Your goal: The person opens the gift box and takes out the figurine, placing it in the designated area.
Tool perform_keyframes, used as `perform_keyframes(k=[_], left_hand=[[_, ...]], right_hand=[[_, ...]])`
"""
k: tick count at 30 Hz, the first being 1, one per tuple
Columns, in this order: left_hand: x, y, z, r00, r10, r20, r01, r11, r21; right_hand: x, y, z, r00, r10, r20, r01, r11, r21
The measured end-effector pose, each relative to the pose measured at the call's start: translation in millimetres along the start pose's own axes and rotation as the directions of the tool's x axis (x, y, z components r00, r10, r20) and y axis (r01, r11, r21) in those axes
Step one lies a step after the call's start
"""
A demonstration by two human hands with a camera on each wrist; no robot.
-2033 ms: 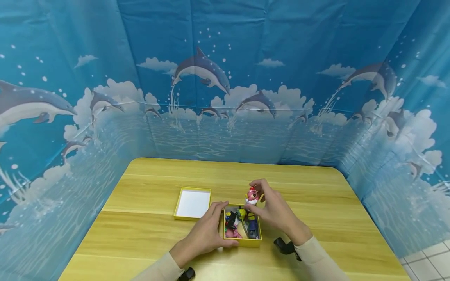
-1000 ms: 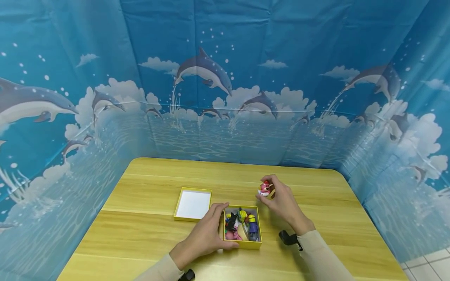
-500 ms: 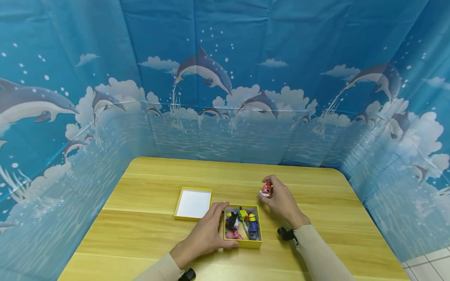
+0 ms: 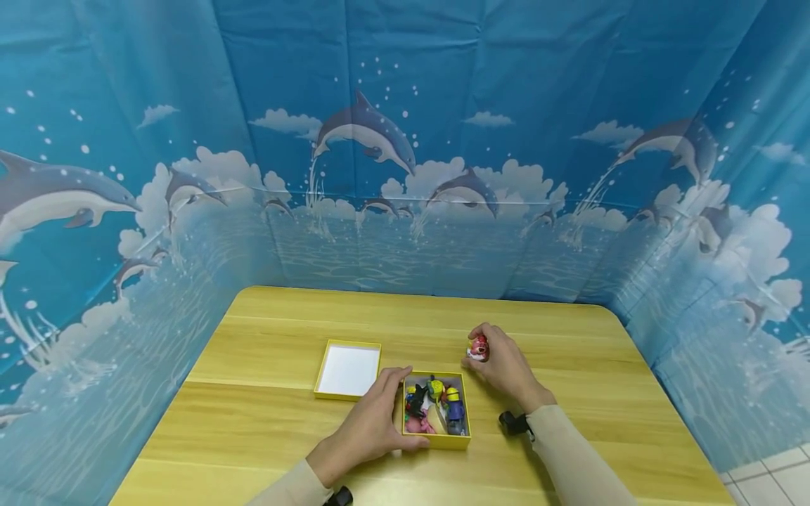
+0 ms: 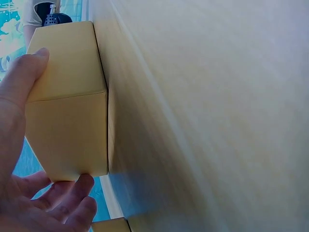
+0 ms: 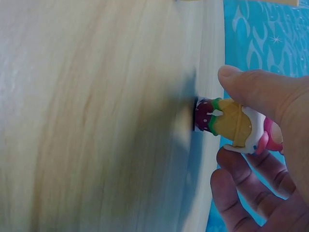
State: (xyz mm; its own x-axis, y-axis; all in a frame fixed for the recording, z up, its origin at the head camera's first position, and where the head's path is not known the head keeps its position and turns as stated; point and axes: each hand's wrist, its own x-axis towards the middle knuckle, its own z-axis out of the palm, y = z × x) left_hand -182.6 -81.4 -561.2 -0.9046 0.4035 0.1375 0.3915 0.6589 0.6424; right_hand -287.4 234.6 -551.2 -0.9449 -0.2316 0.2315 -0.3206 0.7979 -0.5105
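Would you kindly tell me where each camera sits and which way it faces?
Head: head-worn, facing forward and down over the table; the left hand, right hand and sleeves show.
Left wrist: worn there, facing the yellow box from outside; the left hand shows, with a sleeve beyond.
Right wrist: worn there, facing the toy figure; the right hand shows.
Shared: head and right wrist both show the toy figure at the right hand.

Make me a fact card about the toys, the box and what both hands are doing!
Left hand: holds the yellow box
Right hand: curled around the pink toy, outside the box
In the box: jumbled toys, including a black toy and a yellow-topped toy
White-lined tray: on the table, left of the box
Backdrop: blue, with dolphins
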Motion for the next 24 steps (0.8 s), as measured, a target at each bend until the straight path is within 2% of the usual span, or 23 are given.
perform_keyframes(k=[8, 14, 24], left_hand=[[-0.9, 0.7, -0.9, 1.0, -0.003, -0.002, 0.003, 1.0, -0.006], [-0.7, 1.7, -1.3, 1.0, 0.006, -0.015, -0.006, 1.0, -0.001], [-1.9, 4.4, 1.6, 1.0, -0.011, -0.007, 0.011, 1.0, -0.015]], right_hand=[[-1.4, 1.2, -0.2, 0.999, -0.011, 0.035, 0.011, 1.0, -0.005], [-1.1, -1.3, -1.7, 0.999, -0.004, 0.039, 0.004, 1.0, -0.008], [-3.7, -3.8, -4.8, 0.999, 0.018, 0.04, -0.017, 1.0, -0.026]])
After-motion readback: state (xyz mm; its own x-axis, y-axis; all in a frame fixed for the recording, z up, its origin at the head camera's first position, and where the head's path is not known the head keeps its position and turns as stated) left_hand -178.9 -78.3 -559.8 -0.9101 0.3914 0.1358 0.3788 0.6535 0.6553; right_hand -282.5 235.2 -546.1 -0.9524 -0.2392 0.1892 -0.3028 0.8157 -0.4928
